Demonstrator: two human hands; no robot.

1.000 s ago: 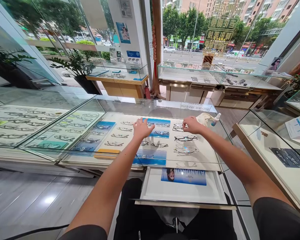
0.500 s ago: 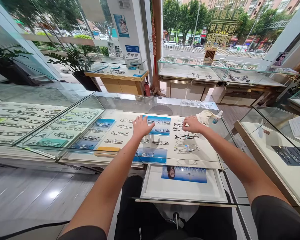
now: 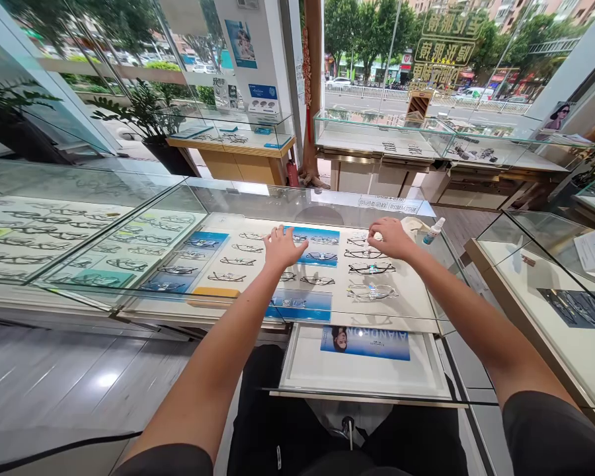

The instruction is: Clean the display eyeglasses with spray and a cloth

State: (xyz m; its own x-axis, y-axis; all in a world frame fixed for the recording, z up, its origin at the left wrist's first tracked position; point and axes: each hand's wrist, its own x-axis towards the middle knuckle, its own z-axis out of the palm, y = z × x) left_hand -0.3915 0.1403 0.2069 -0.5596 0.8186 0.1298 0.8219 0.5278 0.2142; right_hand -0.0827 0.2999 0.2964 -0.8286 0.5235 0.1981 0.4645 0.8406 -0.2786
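My left hand (image 3: 283, 248) is open, fingers spread, above the left edge of a blue display card (image 3: 331, 236) with eyeglasses on it. Nothing shows in its grasp. My right hand (image 3: 391, 238) has its thumb and fingers curled in a pinch at the right end of the farthest eyeglasses (image 3: 357, 241) in the right column. Nearer in that column lie dark-framed eyeglasses (image 3: 371, 269) and clear-framed eyeglasses (image 3: 373, 291). Behind the right hand are a pale cloth (image 3: 415, 227) and a small spray bottle (image 3: 434, 231).
A pulled-out drawer (image 3: 297, 373) holding a blue printed card (image 3: 371, 344) is in front of my body. An orange-yellow block (image 3: 213, 296) lies left in the glass case. Glass cases stand on both sides, with a fire extinguisher (image 3: 292, 173) beyond.
My right hand has moved slightly away from me and to the right, from beside the second eyeglasses to the farthest pair. My left hand stays spread in nearly the same place.
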